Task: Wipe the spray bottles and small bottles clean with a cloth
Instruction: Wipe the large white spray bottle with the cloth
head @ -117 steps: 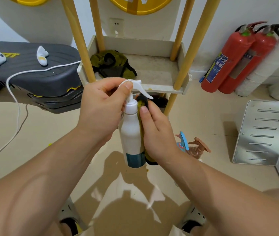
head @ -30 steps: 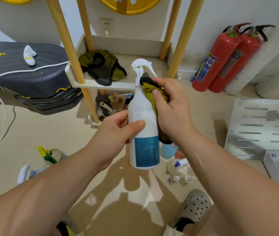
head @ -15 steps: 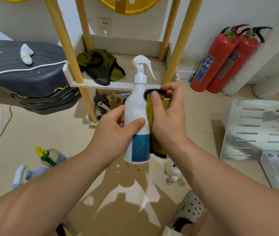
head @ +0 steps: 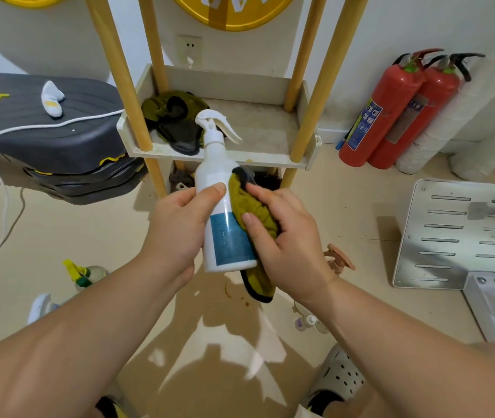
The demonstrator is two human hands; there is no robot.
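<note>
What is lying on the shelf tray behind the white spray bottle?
A crumpled olive-and-black cloth lies at the left of the shelf tray. The white spray bottle, held by the left hand, covers the cloth's right edge with its trigger head, so that part cannot be seen.

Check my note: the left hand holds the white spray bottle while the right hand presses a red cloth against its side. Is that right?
Not quite. The cloth is olive green with a dark edge, not red, as the head view shows. The rest stands: the left hand holds the white spray bottle while the right hand presses the cloth against its side.
</note>
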